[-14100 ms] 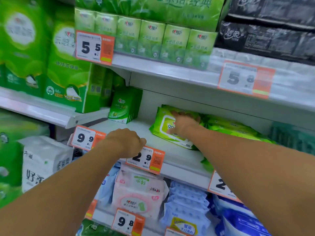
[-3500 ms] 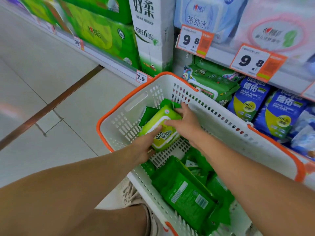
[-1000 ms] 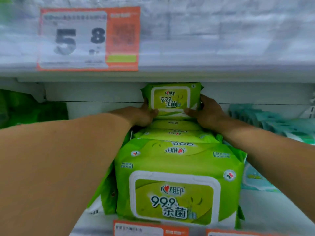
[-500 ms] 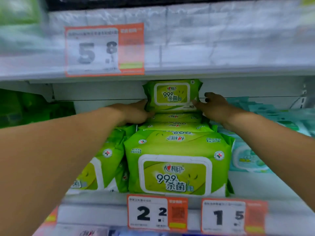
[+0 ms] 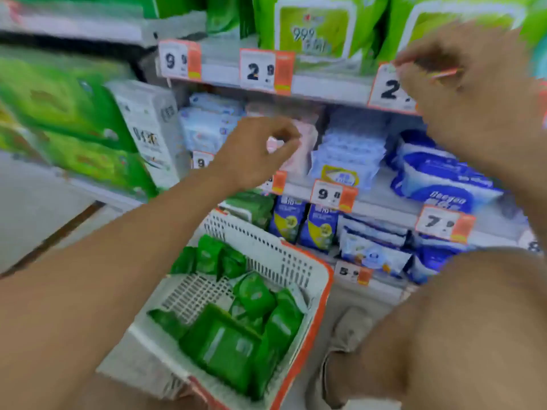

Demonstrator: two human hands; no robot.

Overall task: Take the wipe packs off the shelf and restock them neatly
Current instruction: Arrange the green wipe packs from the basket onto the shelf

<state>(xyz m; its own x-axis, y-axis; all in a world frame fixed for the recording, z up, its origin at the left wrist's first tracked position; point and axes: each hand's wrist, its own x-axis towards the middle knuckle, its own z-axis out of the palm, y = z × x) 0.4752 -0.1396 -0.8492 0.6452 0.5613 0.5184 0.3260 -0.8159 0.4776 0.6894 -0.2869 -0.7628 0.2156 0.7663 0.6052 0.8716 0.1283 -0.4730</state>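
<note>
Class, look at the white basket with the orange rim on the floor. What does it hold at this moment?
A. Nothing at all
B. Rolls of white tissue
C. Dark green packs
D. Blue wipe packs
C: the basket holds a loose pile of dark green packs, with part of its white slotted floor bare; the blue packs sit on the shelves behind it.

Shelf (image 5: 322, 87) holds light-green wipe packs (image 5: 313, 28) (upright); basket (image 5: 296, 261) sits on floor (image 5: 38, 202).

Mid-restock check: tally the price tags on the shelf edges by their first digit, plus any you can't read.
9 tags: 3
2 tags: 2
7 tag: 1
5 tag: 1
8 tag, cut off: 1
Hidden tag, behind left hand: 1
Total: 9
</note>
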